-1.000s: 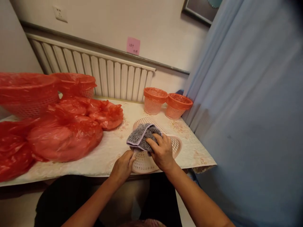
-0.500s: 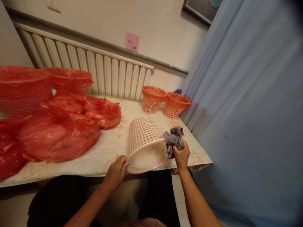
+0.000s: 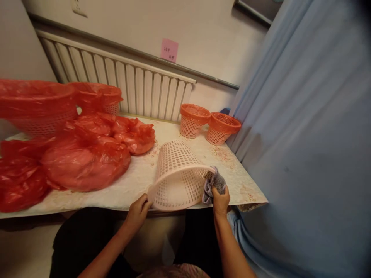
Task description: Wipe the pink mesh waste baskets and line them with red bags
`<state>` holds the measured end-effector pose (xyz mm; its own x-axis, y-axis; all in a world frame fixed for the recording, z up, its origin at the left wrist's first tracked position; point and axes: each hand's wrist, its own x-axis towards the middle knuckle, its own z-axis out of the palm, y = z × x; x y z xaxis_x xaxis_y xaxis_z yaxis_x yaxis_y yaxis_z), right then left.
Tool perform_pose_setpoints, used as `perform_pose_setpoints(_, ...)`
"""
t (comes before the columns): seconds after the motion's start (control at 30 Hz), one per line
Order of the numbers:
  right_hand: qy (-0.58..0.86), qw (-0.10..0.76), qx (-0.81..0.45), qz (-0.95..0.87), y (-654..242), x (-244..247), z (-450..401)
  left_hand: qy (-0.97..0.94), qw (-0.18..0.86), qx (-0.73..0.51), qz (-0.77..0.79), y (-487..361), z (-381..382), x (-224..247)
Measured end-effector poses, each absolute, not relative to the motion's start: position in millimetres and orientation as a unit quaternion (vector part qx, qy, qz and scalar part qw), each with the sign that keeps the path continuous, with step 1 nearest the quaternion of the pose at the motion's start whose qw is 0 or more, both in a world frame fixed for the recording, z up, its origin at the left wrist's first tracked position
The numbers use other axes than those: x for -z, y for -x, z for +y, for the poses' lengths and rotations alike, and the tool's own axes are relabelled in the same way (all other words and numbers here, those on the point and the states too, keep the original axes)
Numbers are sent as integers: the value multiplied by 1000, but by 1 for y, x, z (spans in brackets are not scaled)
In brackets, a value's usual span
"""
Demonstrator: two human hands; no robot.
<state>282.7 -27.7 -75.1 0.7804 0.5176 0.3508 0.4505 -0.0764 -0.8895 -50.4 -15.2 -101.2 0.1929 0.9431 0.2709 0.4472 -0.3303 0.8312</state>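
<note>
A pale pink perforated plastic basket [image 3: 175, 154] lies on its side on the table, its wide mouth facing me. My left hand [image 3: 138, 211] pinches the rim at the lower left. In my right hand [image 3: 222, 199] is a bunched grey cloth [image 3: 219, 182] with a purple edge. The cloth is pressed against the right side of the rim, partly lapping over it. My right fingers are partly hidden behind the cloth.
Several knotted red plastic bags [image 3: 87, 162] fill the table's left side, before large red-lined baskets [image 3: 43, 123]. Two small baskets with red liners [image 3: 191, 119] stand at the back right. A radiator [image 3: 121, 77] lines the wall; a blue curtain [image 3: 295, 146] hangs at right.
My right hand has brought the cloth from just beside the basket's rim onto it. The basket's mouth has turned slightly toward me. The view has shifted a little to the left.
</note>
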Motion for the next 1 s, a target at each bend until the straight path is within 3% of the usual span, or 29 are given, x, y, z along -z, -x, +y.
perform_pose_setpoints(0.17,639,565,124,-507,-257,-10,-20,-645,316,-422,553,52,-6,77)
perform_pose_setpoints(0.27,563,490,201,-634,-232,-51,-21,-669,256,-467,518,41,1,52)
perform_pose_setpoints(0.4,510,358,236,-745,-205,-73,-23,-742,160,-460,459,29,14,25)
perform_pose_setpoints(0.53,510,319,220,-768,-201,-73,-24,-766,189,-452,417,25,29,21)
perform_pose_setpoints(0.63,529,348,188,-751,-212,-65,-24,-747,217,-462,425,24,33,29)
perform_pose_setpoints(0.77,572,446,130,-676,-239,-35,-26,-705,247,-479,461,29,30,38)
perform_pose_setpoints(0.9,654,546,43,-522,-264,20,-25,-665,285,-494,483,37,28,44)
perform_pose_setpoints(1.0,693,598,-92,-391,-266,69,-24,-630,309,-508,499,42,27,50)
